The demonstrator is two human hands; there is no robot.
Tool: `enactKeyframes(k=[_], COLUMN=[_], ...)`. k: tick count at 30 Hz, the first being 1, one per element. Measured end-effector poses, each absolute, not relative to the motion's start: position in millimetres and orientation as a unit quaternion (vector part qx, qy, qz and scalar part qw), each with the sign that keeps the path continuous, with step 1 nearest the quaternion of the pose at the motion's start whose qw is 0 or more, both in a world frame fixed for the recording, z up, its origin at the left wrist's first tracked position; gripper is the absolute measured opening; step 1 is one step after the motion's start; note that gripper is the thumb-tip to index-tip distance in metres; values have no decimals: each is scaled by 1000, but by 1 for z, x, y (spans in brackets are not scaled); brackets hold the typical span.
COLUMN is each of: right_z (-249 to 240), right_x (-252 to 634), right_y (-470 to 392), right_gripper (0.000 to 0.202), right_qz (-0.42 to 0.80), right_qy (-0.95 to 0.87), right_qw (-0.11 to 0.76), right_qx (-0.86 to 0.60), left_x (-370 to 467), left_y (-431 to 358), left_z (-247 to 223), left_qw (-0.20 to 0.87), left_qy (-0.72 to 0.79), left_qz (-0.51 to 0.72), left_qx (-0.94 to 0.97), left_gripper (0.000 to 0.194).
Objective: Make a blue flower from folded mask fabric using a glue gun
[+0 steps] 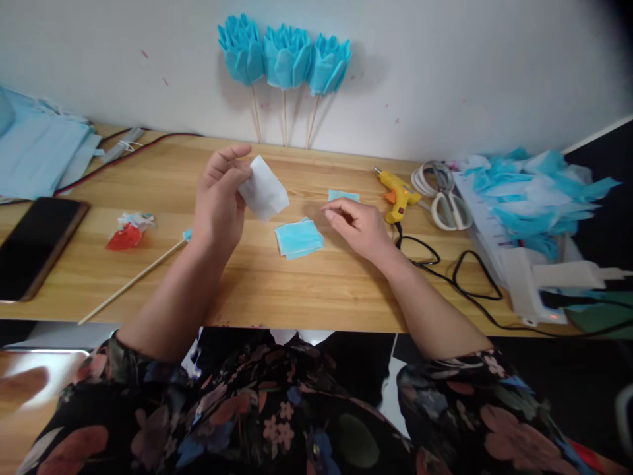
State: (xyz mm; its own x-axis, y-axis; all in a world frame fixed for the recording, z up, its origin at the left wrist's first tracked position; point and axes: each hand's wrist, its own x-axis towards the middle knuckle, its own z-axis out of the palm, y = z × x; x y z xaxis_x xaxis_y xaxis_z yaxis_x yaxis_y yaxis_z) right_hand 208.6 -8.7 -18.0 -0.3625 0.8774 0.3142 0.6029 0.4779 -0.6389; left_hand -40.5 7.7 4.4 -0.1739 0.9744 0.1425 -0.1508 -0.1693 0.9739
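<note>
My left hand (221,191) is raised over the table and pinches a white fabric piece (264,189) by its upper left corner. My right hand (357,225) hovers to the right of a small stack of blue fabric pieces (299,238), thumb and fingers drawn together; whether anything small is between the fingertips cannot be made out. Just behind that hand lies another blue piece (345,196). A thin wooden stick (133,280) with a blue tip rests on the table, its tip partly hidden by my left wrist.
Three blue fabric flowers (287,58) on sticks lean against the wall. A yellow glue gun (397,196), scissors (449,204), a heap of blue scraps (539,191) and a power strip (534,287) are at right; a phone (39,247) and masks (42,145) at left.
</note>
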Motion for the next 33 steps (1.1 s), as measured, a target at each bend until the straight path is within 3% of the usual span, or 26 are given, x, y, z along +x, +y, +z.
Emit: enactKeyframes(k=[6,12,23,33], right_z=[-28,-32,-18,-23], right_x=[205,200,213,211], right_y=[-2,-2,4,5], right_gripper=[25,10,9,14], right_qz=[172,166,334,401], right_qy=[-859,-845,-731,-688], right_qw=[230,204,358,396], right_qx=[-424,-465,-475,-456], left_x=[-35,-28,-29,-16], left_y=[2,0,-4,-10], left_z=[12,17,20,8], left_qw=[482,512,519,531], left_qy=[432,439,452,442], left_qz=[623,628,566,510], left_qx=[440,389,454,512], left_gripper=[21,18,9,11])
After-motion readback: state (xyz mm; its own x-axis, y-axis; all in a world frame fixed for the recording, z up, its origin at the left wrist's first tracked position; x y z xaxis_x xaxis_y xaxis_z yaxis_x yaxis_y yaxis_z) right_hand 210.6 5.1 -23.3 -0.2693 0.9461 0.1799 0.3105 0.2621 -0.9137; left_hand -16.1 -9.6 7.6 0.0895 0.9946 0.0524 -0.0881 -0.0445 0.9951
